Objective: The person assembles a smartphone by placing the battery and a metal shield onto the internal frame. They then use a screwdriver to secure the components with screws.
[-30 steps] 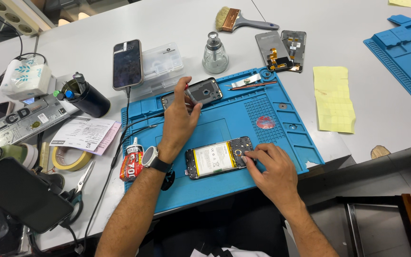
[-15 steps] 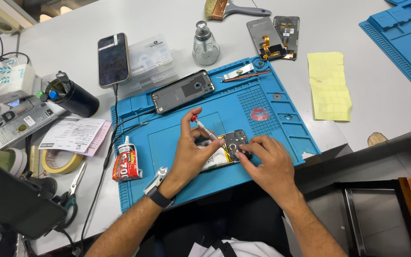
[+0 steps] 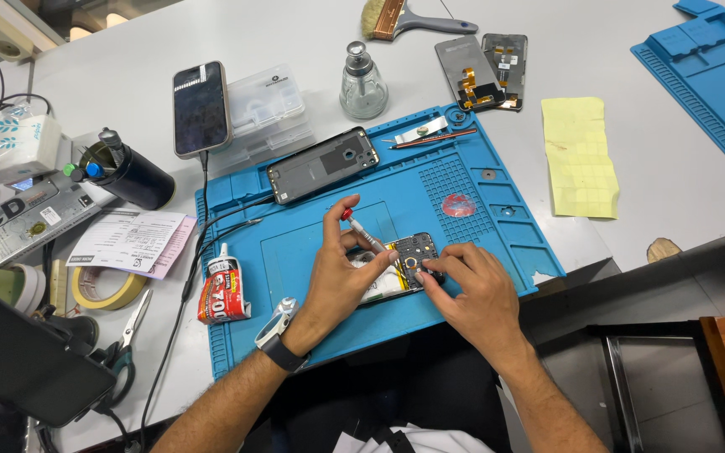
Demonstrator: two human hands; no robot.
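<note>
An opened phone [image 3: 404,262] with its board and battery showing lies on the blue work mat [image 3: 312,252]. My left hand [image 3: 341,273] holds a small screwdriver [image 3: 365,235] with a red cap, tip down on the phone's board. My right hand [image 3: 472,289] rests on the phone's right end, fingers pressing it to the mat. The phone's dark back cover [image 3: 322,164] lies at the mat's far side.
A glue tube [image 3: 220,289] lies on the mat's left. A red pick [image 3: 460,205], tweezers [image 3: 419,130], glass bottle [image 3: 362,82], brush [image 3: 413,17], screen parts [image 3: 482,71], yellow note pad [image 3: 579,155], charging phone [image 3: 200,107], plastic box [image 3: 272,109], black cup [image 3: 132,176], tape roll [image 3: 106,289] and scissors [image 3: 127,335] surround it.
My left hand left the back cover, came down to the opened phone with the screwdriver, and now works on its board. My right hand stays on the phone's right end.
</note>
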